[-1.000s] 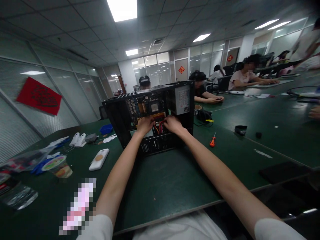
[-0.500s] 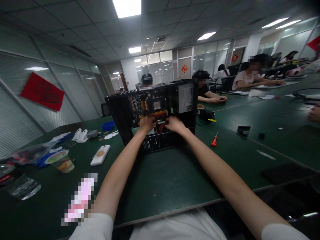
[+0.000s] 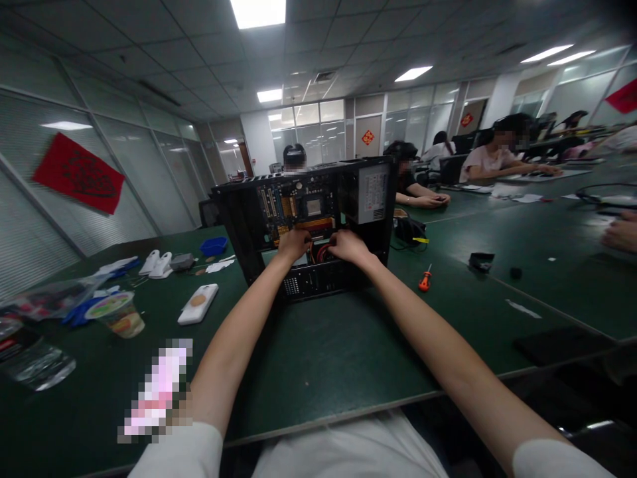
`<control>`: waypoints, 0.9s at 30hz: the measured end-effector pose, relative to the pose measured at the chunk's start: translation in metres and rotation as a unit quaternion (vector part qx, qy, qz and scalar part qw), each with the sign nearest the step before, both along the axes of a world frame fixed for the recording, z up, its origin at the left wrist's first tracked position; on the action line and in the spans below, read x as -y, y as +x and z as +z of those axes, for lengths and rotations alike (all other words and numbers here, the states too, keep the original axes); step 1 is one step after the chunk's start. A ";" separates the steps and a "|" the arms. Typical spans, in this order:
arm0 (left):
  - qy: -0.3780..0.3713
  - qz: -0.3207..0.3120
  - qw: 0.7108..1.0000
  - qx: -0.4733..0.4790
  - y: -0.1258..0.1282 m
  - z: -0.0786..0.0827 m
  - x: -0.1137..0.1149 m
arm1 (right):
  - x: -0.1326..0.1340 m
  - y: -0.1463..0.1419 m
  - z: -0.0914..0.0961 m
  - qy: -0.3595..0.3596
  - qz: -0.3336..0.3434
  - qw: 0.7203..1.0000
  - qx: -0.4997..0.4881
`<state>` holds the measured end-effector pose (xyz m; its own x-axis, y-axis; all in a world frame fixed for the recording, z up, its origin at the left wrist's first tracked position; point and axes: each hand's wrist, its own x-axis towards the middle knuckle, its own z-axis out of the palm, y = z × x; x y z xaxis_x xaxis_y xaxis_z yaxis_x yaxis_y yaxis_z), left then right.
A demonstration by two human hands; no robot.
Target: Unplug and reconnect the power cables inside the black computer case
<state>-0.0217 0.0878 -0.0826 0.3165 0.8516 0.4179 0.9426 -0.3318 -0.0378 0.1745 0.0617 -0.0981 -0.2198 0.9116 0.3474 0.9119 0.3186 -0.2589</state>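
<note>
An open black computer case [image 3: 326, 284] stands on the table in front of me, its inside facing me. A motherboard [image 3: 298, 207] is mounted at its upper left and a silver power supply [image 3: 372, 189] at its upper right. Both hands reach into the lower middle of the case, below the motherboard. Red and dark power cables [image 3: 322, 252] loop between them. My left hand [image 3: 294, 244] is closed, fingers pinched at the left end of the cables. My right hand [image 3: 349, 245] is closed on the cables from the right. The fingertips are small and partly hidden.
An orange screwdriver [image 3: 424, 280] lies right of the case, near a black cable bundle [image 3: 411, 229]. At left are a white power bank-like block [image 3: 198, 304], a plastic cup [image 3: 122, 315], a water bottle [image 3: 34, 355] and a blue tray [image 3: 213, 246]. Other people sit across the table.
Both hands stay at the cables with hardly any movement. The view has shifted slightly, and the case appears a little further right.
</note>
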 end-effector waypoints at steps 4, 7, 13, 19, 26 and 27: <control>-0.003 0.003 1.000 -0.004 0.003 0.000 0.001 | -0.001 0.000 -0.001 0.004 -0.001 1.000 0.002; -0.005 0.007 1.000 -0.006 0.004 0.001 0.002 | -0.002 0.000 -0.002 0.007 -0.002 1.000 0.002; -0.012 0.015 1.000 -0.007 0.006 0.002 0.004 | -0.002 0.000 -0.002 0.012 0.002 1.000 0.000; -0.009 0.020 1.000 -0.008 0.005 0.001 0.005 | -0.003 0.000 -0.003 0.014 0.001 1.000 -0.003; -0.008 0.029 1.000 -0.003 0.002 0.001 0.003 | -0.003 0.001 -0.004 0.015 -0.001 1.000 -0.005; -0.008 0.030 1.000 -0.003 0.002 0.000 0.002 | -0.004 0.001 -0.004 0.016 -0.001 1.000 -0.005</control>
<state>-0.0196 0.0853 -0.0823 0.2669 0.8757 0.4025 0.9606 -0.2752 -0.0383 0.1751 0.0652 -0.1017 -0.2137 0.9008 0.3780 0.9102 0.3241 -0.2579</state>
